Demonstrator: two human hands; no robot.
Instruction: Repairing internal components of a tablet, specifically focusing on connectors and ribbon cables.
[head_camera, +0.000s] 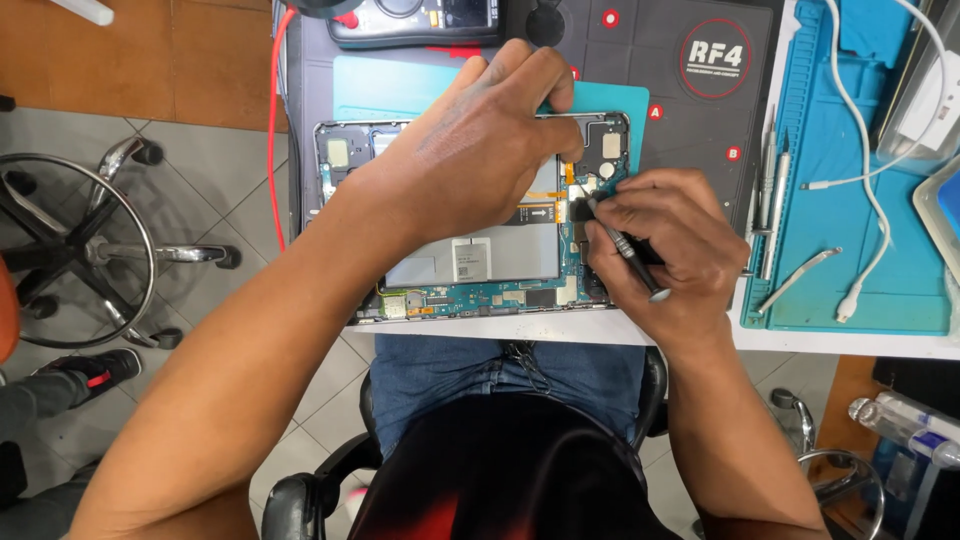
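An opened tablet (470, 255), its back cover off, lies flat on a dark grey work mat (690, 130) at the near edge of the white bench (560, 328), with its long axis running left to right across the view and its short edges facing left and right. Inside it, a large grey battery (480, 255) fills the middle, and strips of circuit board run along the near edge and the right end. The left hand (470, 150) lies palm down across the upper part of the tablet, fingers spread loosely and pressing on it, the fingertips reaching over the far edge onto a teal sheet (400, 85) beneath. The right hand (665, 245) is clenched around a slim metal screwdriver (625, 250), which slants from its butt near the bench edge up and to the left, its tip touching the board at the tablet's right end. To the right, a teal tray-like mat (880, 290) holds a pair of tweezers (770, 190), a bent metal pry tool (800, 278) and a white cable (865, 180). A meter (415, 20) with a red lead (272, 120) sits at the far edge of the grey mat.
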